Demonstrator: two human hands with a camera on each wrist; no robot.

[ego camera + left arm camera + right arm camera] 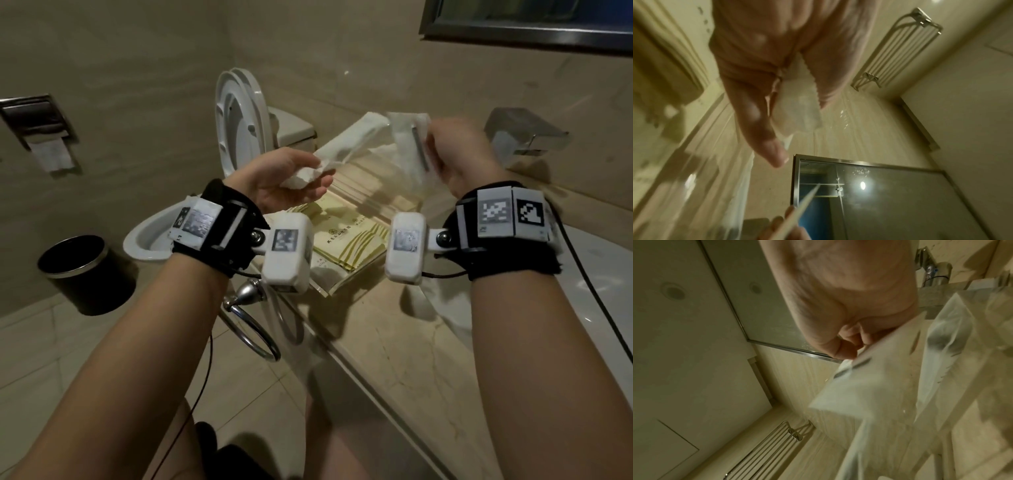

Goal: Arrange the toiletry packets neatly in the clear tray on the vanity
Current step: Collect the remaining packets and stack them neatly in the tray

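Left hand (pixel 291 178) pinches a white packet (pixel 337 145), right hand (pixel 462 154) grips a clear one (pixel 409 144); flimsy film could slip onto the tray (pixel 342 287).

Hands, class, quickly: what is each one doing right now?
Left hand: grips a white toiletry packet.
Right hand: pinches a translucent toiletry packet.

The head camera looked down and forward over both hands (pixel 376 168) at the worktop (pixel 404 342). Each wrist camera sat close under its palm, tilted up toward the ceiling. Both shared the mirror (pixel 890 203) and the wall rack (pixel 764 454) at 7 o'clock.
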